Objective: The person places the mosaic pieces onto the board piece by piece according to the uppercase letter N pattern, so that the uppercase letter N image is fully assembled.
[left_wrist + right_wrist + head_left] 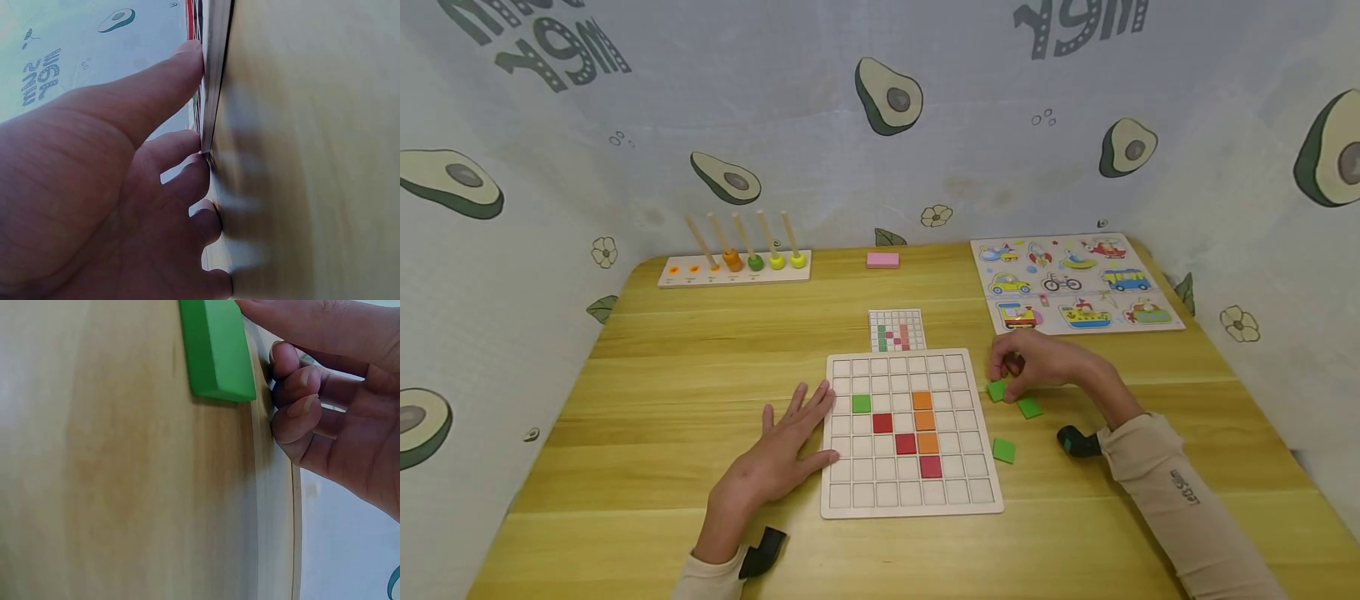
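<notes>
A white square grid board (842,495) lies flat on the table. A green square tile (861,403), a diagonal of red tiles (882,423) and a column of orange tiles (924,421) sit in its cells. Fingers spread, my left hand (775,458) rests at the board's left edge, its thumb on the rim. Right of the board, my right hand (1048,360) pinches a green tile (996,391) between thumb and index finger, the other fingers curled in. Beside that thumb lies another green tile (1030,407); the right wrist view shows a thick green tile (219,356) close up.
One more loose green tile (1003,451) lies near the board's right edge. Behind the board is a small pattern card (897,329). Farther back stand a peg counting toy (670,280), a pink block (882,260) and a vehicle puzzle board (1045,304), before an avocado-print cloth.
</notes>
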The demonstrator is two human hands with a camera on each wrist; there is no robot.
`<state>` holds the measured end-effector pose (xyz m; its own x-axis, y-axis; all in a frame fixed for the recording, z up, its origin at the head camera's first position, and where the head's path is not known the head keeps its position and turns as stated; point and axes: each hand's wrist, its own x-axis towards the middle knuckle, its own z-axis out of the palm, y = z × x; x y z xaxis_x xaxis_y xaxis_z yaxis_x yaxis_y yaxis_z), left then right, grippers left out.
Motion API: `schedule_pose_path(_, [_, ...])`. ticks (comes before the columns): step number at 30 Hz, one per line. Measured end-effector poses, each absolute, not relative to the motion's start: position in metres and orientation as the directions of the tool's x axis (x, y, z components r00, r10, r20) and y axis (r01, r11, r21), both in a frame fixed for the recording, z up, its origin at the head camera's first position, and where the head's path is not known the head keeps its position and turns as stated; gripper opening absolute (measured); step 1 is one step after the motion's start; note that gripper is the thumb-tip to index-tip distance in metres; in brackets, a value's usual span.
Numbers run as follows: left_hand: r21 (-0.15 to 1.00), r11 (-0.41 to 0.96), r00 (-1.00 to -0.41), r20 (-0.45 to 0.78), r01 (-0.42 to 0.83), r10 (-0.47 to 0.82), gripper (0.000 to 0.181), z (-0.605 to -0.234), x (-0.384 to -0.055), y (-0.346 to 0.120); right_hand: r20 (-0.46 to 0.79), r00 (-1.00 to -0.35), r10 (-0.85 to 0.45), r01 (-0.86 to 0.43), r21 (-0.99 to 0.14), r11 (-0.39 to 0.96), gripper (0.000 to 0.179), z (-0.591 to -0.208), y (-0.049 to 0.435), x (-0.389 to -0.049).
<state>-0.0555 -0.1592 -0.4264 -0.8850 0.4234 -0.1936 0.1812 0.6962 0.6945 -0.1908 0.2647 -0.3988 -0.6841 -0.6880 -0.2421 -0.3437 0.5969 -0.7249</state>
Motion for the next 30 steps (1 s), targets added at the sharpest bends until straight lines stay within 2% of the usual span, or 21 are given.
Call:
schedule_pose_path(10, [0.692,0.699,-0.885,-0.196,0.180,0.422,0.081,-0.425,-0.055,-0.160,-0.234,-0.685,-0.690,-0.356,-0.719,0.597,0.024,-0.400,0.266,-0.192])
schedule_pose_path(20, [0.693,0.698,-0.887,-0.193,0.178,0.419,0.080,-0.425,-0.054,-0.159,-0.215,-0.687,-0.694,-0.402,-0.683,0.610,0.011,-0.399,0.266,-0.192])
schedule_pose_path(30, [0.690,0.698,-0.886,-0.185,0.191,0.425,0.080,-0.426,-0.055,-0.160,-0.148,-0.672,-0.726,-0.421,-0.730,0.539,0.008,-0.394,0.252,-0.185])
